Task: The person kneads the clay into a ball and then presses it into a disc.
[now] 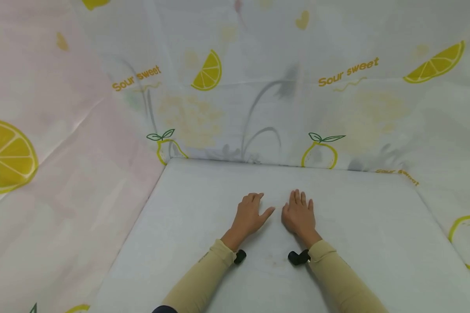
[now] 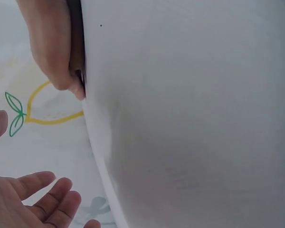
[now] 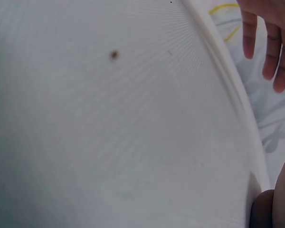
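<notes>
On the far left, a pale pink cloth wall (image 1: pixel 62 165) printed with a yellow lemon slice (image 1: pixel 9 156) stands beside a white table (image 1: pixel 188 226). The table runs from the lower left toward the back, where it meets a white backdrop (image 1: pixel 258 65) printed with lemon slices, whole lemon outlines and the words "Sour sweet".

Near the middle of the table, a person's left hand (image 1: pixel 249 216) lies palm down on the bare surface. Its fingers (image 1: pixel 254 198) are released and only slightly bent, the thumb pointing right, and they grasp nothing. The forearm wears a tan sleeve (image 1: pixel 203 278), with a small black fitting (image 1: pixel 240 256) at the wrist.

Just beside it lies the right hand (image 1: pixel 299 215), also flat on the table, the two hands close together but apart. Its fingers (image 1: pixel 297 198) are straight, released and empty. A matching tan sleeve (image 1: pixel 340 278) and a black wrist fitting (image 1: pixel 297 258) follow behind it.

The left wrist view shows relaxed, spread fingers (image 2: pixel 42 197) at the lower left and white table surface (image 2: pixel 190 118) filling the rest. The right wrist view shows white table surface (image 3: pixel 109 133) with a small brown speck (image 3: pixel 114 55), and loose fingertips (image 3: pixel 270 42) at the upper right.

At the far right, the backdrop carries another lemon outline (image 1: pixel 468 243).
</notes>
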A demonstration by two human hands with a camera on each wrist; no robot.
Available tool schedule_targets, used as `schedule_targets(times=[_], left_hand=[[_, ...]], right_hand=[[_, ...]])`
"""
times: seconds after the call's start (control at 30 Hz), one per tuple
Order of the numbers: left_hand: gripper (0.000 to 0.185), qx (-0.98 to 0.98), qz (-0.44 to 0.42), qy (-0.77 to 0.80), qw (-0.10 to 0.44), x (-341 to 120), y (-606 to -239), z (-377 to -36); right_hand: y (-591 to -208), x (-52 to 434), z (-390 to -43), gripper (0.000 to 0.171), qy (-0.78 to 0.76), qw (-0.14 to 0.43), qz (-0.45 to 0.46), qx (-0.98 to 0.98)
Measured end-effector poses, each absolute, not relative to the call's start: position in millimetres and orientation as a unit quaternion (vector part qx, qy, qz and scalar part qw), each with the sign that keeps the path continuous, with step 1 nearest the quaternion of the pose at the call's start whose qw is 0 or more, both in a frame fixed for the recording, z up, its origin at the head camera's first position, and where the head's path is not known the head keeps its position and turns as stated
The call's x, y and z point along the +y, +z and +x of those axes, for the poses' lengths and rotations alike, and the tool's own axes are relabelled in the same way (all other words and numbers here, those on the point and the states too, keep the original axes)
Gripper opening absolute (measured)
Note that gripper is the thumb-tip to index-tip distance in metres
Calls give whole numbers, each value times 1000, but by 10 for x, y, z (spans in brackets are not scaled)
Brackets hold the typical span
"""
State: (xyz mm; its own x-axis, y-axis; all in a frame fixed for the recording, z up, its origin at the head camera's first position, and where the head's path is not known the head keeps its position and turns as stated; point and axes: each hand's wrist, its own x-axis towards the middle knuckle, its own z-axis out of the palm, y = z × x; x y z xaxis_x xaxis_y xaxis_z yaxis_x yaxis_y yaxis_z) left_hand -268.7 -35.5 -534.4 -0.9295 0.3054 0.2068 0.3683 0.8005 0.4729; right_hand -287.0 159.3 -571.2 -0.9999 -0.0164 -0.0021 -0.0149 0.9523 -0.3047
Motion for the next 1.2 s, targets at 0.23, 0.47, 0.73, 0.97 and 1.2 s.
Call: schedule_targets(times=[0.23, 0.47, 0.73, 0.97, 1.2], left_hand=[[67, -950, -166, -259, 57, -440, -5369, -2722], [67, -952, -159, -254, 65, -522, -5369, -2724], [68, -953, -143, -260, 61, -612, -5357, -2758], [68, -954, -130, -265, 59, -693, -5323, -2777], [68, -956, -117, -262, 54, -783, -5334, -2787]], right_hand=[[-5724, 1592, -2893, 63, -156, 5, -9, 988], [-5720, 1580, -2907, 64, -158, 9, -9, 987], [-5682, 1572, -2925, 65, -159, 8, -7, 987], [-5693, 1577, -2954, 65, -168, 6, -8, 986], [-5710, 1584, -2973, 66, -169, 9, -11, 986]])
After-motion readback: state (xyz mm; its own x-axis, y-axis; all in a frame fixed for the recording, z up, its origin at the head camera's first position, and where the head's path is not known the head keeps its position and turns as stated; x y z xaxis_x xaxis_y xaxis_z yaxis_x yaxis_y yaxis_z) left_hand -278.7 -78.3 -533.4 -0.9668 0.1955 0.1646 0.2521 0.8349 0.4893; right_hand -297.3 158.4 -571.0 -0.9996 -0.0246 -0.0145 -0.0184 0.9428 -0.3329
